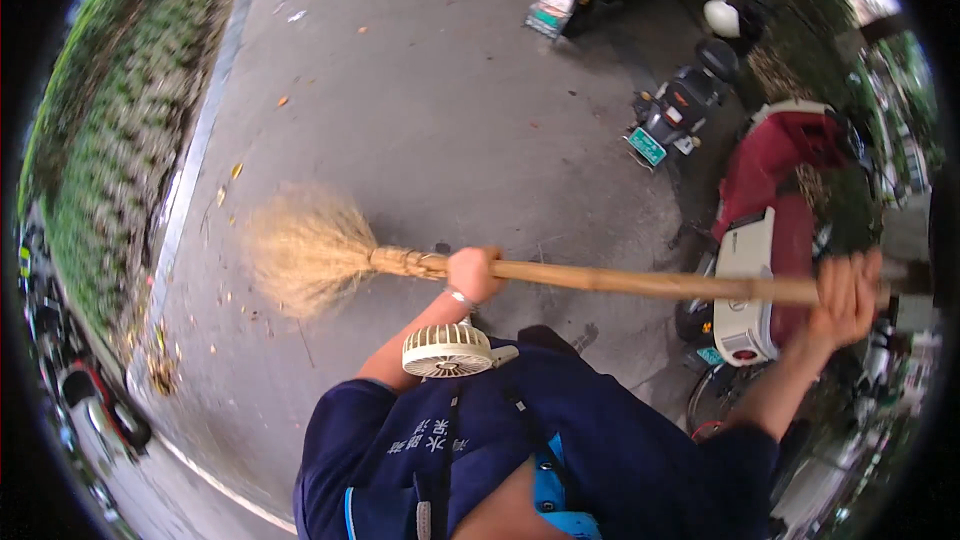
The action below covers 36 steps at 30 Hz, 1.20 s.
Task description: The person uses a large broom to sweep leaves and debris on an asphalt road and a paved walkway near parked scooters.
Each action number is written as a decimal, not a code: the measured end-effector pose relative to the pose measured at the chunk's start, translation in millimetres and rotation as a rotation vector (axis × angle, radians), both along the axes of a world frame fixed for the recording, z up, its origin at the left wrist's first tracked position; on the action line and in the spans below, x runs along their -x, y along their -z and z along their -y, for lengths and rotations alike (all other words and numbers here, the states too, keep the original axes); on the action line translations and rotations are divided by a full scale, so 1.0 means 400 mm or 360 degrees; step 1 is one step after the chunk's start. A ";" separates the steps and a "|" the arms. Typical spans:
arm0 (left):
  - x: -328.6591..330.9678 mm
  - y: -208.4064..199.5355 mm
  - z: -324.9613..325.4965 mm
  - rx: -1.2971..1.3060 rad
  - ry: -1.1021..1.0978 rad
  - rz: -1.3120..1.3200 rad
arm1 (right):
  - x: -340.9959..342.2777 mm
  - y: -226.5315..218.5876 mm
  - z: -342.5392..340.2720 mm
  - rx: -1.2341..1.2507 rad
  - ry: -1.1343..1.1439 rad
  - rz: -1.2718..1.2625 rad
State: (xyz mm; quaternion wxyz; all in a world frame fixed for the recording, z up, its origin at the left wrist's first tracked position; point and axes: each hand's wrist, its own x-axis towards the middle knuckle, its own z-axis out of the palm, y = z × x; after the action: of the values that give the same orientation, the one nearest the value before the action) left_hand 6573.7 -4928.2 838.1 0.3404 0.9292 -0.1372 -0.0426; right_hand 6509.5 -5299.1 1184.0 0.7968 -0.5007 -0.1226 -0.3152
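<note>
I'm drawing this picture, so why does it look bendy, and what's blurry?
In the head view, a wide fisheye lens bends the long pale-grey curb strip toward the rim; same view, the straw-coloured, fan-shaped bristle head is smeared, likely from moving, while the long tan wooden broom handle looks clearer.

Navy short-sleeved shirt (620, 410), white lettering (437, 430), bright-blue trim (549, 483); cream chest fan (447, 352); pale wristband (459, 296).
</note>
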 end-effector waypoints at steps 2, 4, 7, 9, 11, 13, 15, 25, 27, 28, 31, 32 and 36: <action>-0.077 -0.050 0.134 0.0019 0.0441 0.0009 | 0.162 -0.022 0.079 -0.0236 0.1627 -0.0565; -0.142 -0.095 0.289 0.0083 0.0908 0.0018 | 0.385 -0.065 0.187 -0.0042 0.1593 -0.0452; -0.237 -0.120 0.568 0.0224 0.1465 0.0127 | 0.599 -0.164 0.223 0.0533 0.0207 -0.0172; -0.289 -0.083 0.746 0.0362 0.1713 0.0109 | 0.310 -0.173 -0.032 0.0431 0.2153 -0.0039; -0.385 0.001 0.829 0.0335 0.1786 0.0036 | 0.189 -0.123 -0.009 0.0635 0.1963 0.0050; -0.455 0.138 0.875 0.0483 0.1870 -0.0113 | -0.006 -0.067 0.006 0.0876 0.1665 -0.0016; -0.523 0.235 0.872 0.0787 0.1938 -0.0276 | 0.067 0.002 0.273 0.2323 0.1894 -0.0025; -1.298 0.176 0.657 -0.0854 0.1399 -0.0487 | -0.631 0.435 0.446 -0.0542 0.1084 -0.0352; -1.372 0.088 0.722 -0.0716 0.1428 -0.0325 | -0.651 0.365 0.498 -0.0368 0.1256 -0.0304; -1.416 0.057 0.763 -0.0619 0.1454 -0.0182 | -0.647 0.331 0.517 -0.0253 0.1332 -0.0312; -1.586 0.054 0.867 -0.0176 0.1359 0.0026 | -0.852 0.213 0.412 -0.0156 0.1233 0.0042; -1.657 0.078 0.880 -0.0059 0.1321 0.0051 | -0.943 0.216 0.365 -0.0025 0.1374 -0.0085; -1.953 0.261 0.744 -0.0115 0.1171 -0.0083 | -1.376 0.283 0.237 0.0078 0.1399 -0.0316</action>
State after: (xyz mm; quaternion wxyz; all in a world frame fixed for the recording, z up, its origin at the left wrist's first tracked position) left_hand 7354.8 -5225.9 733.6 0.2728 0.8278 -0.4517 -0.1906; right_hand 7059.8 -5393.8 1070.9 0.5830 -0.5518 0.1715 -0.5711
